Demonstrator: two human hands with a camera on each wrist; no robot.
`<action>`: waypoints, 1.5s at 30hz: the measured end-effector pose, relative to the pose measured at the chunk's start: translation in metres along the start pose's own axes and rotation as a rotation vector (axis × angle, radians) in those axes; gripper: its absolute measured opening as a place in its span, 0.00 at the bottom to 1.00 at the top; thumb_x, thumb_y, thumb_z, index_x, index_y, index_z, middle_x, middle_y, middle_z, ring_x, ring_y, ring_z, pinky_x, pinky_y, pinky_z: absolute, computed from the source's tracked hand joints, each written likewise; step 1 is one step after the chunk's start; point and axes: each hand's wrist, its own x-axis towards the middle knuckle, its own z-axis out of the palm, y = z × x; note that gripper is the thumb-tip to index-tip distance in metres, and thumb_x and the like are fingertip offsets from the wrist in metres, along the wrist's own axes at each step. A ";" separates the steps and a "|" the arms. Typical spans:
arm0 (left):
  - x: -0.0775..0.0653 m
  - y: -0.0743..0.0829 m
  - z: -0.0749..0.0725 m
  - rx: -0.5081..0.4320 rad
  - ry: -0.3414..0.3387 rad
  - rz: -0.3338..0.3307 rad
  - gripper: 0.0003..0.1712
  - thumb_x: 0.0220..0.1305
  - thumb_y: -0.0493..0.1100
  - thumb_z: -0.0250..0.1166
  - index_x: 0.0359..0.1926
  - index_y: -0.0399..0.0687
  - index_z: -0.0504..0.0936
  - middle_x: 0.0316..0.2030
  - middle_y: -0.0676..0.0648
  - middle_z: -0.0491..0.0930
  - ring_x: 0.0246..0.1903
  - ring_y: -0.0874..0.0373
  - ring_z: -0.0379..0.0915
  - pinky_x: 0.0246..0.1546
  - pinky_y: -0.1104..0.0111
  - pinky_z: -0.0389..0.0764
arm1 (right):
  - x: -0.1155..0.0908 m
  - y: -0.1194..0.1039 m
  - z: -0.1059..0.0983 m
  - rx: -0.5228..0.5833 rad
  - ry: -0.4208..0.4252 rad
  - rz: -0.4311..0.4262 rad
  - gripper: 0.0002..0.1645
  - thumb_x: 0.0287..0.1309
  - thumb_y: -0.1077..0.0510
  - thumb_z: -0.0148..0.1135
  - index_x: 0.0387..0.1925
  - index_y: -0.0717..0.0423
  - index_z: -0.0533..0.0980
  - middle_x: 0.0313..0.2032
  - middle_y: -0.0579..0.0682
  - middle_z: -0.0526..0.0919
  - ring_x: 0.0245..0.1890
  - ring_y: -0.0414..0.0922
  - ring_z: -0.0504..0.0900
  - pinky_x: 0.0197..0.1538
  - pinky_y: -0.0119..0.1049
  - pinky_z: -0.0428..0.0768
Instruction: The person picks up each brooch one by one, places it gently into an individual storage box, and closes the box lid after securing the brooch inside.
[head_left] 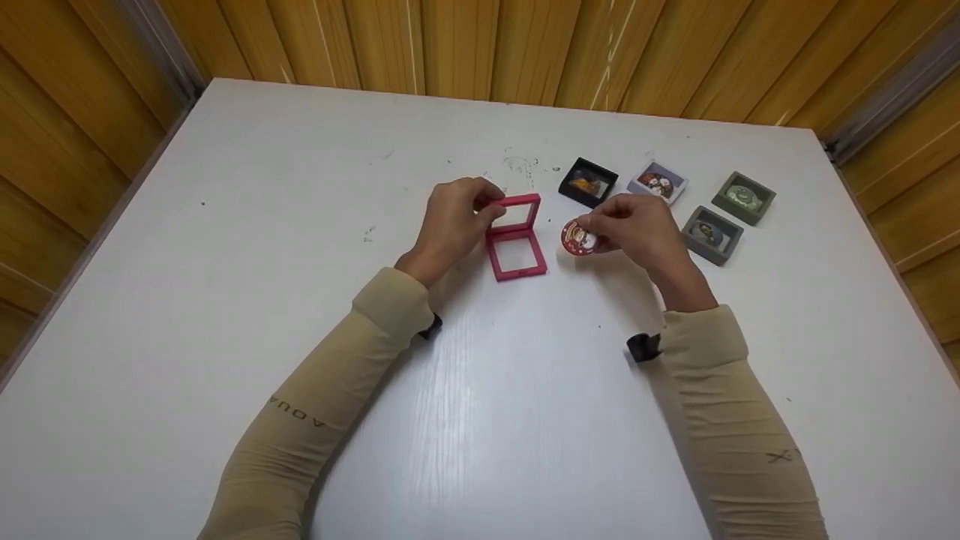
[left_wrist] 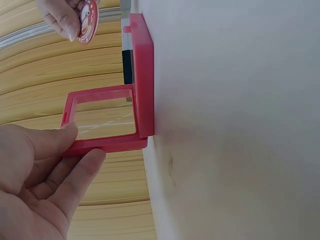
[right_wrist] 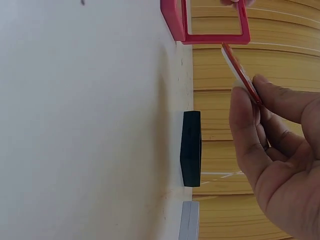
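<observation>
A pink square display case with clear windows stands hinged apart on the white table, one half flat and the other raised. My left hand pinches the raised half at its outer corner, thumb on one face and fingers on the other, as the left wrist view shows. To the right of the case, my right hand holds a round red badge with a printed picture by its edge, between thumb and fingers. In the right wrist view the badge appears nearly edge-on, tilted and raised off the table, close to the case.
Behind and right of my right hand sit a black display case, a pale lavender one, a green one and a grey one, each with an item inside. Wood-look panels rise behind the table.
</observation>
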 end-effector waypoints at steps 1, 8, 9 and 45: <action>0.000 0.000 0.001 0.000 0.001 0.004 0.13 0.72 0.39 0.72 0.54 0.40 0.89 0.46 0.45 0.88 0.43 0.55 0.80 0.48 0.72 0.82 | 0.000 0.000 0.001 0.002 0.002 0.005 0.16 0.69 0.57 0.73 0.46 0.68 0.83 0.40 0.53 0.87 0.31 0.40 0.87 0.40 0.32 0.87; 0.000 0.001 0.003 -0.008 0.001 0.005 0.13 0.72 0.38 0.71 0.54 0.38 0.89 0.46 0.44 0.88 0.43 0.54 0.80 0.48 0.71 0.83 | 0.002 -0.002 0.007 -0.017 0.013 0.067 0.17 0.69 0.55 0.73 0.49 0.64 0.84 0.44 0.55 0.88 0.33 0.41 0.87 0.41 0.31 0.86; 0.000 0.002 0.003 -0.008 -0.001 0.002 0.13 0.72 0.38 0.71 0.54 0.39 0.89 0.46 0.44 0.88 0.43 0.54 0.80 0.48 0.72 0.83 | 0.002 -0.002 0.008 -0.020 0.013 0.066 0.17 0.69 0.55 0.73 0.49 0.64 0.84 0.44 0.55 0.88 0.33 0.41 0.87 0.41 0.31 0.86; -0.003 0.019 0.017 -0.024 -0.098 0.028 0.12 0.72 0.38 0.71 0.53 0.38 0.89 0.44 0.43 0.89 0.40 0.55 0.82 0.45 0.72 0.83 | 0.000 -0.004 0.037 -0.150 -0.127 0.074 0.16 0.67 0.51 0.75 0.43 0.61 0.84 0.40 0.54 0.85 0.36 0.45 0.83 0.42 0.33 0.86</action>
